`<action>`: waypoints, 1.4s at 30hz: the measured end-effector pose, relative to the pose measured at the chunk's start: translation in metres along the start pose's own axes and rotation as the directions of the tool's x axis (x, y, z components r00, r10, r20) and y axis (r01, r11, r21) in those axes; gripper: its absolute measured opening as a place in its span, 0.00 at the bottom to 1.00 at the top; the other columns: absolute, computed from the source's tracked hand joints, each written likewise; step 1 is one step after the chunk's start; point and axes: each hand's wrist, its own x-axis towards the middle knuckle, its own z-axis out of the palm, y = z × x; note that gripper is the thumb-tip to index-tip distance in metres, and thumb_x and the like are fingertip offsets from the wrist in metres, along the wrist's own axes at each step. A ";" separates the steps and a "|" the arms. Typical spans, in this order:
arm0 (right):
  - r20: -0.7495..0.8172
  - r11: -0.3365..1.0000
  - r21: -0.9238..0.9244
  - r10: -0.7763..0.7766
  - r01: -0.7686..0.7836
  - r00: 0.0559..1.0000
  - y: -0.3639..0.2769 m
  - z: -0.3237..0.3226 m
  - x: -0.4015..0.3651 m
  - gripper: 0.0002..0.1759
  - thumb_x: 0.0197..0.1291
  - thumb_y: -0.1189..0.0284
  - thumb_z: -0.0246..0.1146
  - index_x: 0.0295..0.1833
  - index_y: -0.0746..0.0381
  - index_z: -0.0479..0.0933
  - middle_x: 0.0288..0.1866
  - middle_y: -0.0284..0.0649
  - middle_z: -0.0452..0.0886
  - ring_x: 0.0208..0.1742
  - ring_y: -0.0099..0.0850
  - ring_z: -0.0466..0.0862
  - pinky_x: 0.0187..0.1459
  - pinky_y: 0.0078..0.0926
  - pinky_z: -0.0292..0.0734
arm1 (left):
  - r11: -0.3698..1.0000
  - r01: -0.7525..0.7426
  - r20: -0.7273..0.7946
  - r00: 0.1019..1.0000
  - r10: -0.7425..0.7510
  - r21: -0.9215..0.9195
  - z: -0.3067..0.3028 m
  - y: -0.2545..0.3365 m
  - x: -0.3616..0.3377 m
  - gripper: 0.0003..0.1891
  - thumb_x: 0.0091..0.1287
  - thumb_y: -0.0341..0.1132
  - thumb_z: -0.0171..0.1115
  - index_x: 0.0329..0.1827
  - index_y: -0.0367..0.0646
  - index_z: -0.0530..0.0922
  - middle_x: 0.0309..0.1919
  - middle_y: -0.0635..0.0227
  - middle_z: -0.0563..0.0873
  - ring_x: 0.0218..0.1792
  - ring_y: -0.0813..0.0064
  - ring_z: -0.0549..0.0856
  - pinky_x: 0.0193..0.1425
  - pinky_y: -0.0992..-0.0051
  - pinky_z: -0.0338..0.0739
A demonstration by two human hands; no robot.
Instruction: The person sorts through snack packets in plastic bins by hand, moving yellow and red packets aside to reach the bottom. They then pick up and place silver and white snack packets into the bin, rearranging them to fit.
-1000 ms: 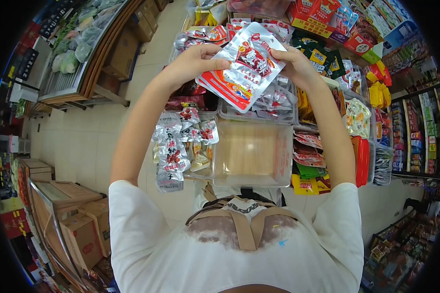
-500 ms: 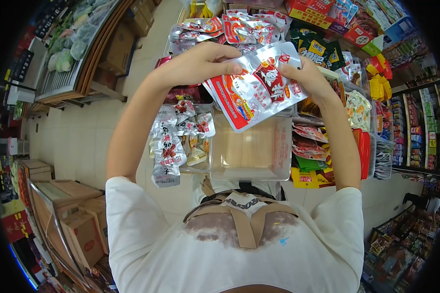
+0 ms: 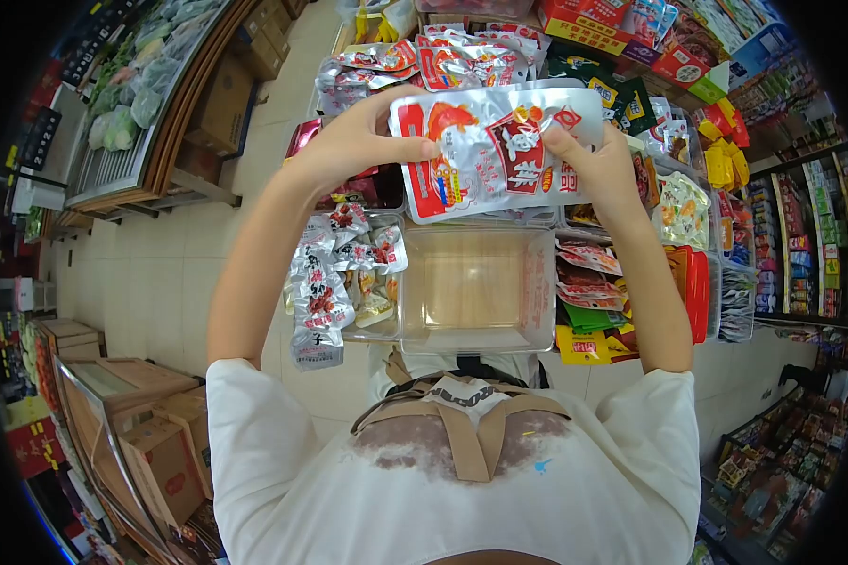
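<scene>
A silver and red foil snack packet [image 3: 485,155] is held up between both my hands, lying nearly level across the view. My left hand [image 3: 358,146] grips its left end, thumb pressed on the printed face. At the other end my right hand [image 3: 594,160] pinches it, thumb on top and fingers hidden behind. Just below the packet stands a clear plastic bin [image 3: 481,337] with bare walls and bottom. Left of that bin, small silver vacuum packs [image 3: 318,297] fill another bin and hang over its front edge.
More silver and red packets [image 3: 471,66] are heaped behind my hands. To the right are red and yellow packets [image 3: 589,344] and dark green packs [image 3: 622,99]. A vegetable stand [image 3: 127,113] and cardboard boxes [image 3: 160,461] stand to the left across the tiled floor.
The packet has turned from a slant to nearly level and moved slightly up, with both hands still on it. More of the clear bin shows below it.
</scene>
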 end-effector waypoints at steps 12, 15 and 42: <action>0.413 0.989 -0.140 0.105 -0.051 0.905 -0.003 -0.020 -0.004 0.27 0.44 0.67 0.70 0.51 0.65 0.73 0.40 0.36 0.80 0.42 0.23 0.79 0.46 0.23 0.74 | 0.982 -0.114 0.176 0.980 0.088 0.148 0.011 -0.008 -0.021 0.22 0.55 0.27 0.66 0.53 0.41 0.71 0.42 0.68 0.82 0.41 0.81 0.81 0.44 0.78 0.77; 0.517 0.921 -0.378 0.126 0.094 0.847 -0.021 -0.008 -0.032 0.25 0.41 0.70 0.68 0.49 0.62 0.74 0.35 0.38 0.81 0.39 0.27 0.81 0.43 0.27 0.75 | 0.826 -0.314 0.306 0.934 0.182 0.467 0.020 -0.011 -0.034 0.21 0.54 0.25 0.65 0.51 0.45 0.73 0.39 0.69 0.82 0.37 0.82 0.81 0.34 0.76 0.76; 0.643 -0.010 -0.762 -0.133 0.647 0.755 0.117 0.066 -0.064 0.09 0.43 0.72 0.60 0.34 0.62 0.73 0.20 0.34 0.79 0.26 0.28 0.81 0.31 0.22 0.70 | -0.222 -0.388 0.440 0.853 0.282 0.895 0.098 -0.087 -0.079 0.09 0.45 0.33 0.57 0.29 0.43 0.72 0.22 0.73 0.73 0.28 0.76 0.77 0.29 0.77 0.69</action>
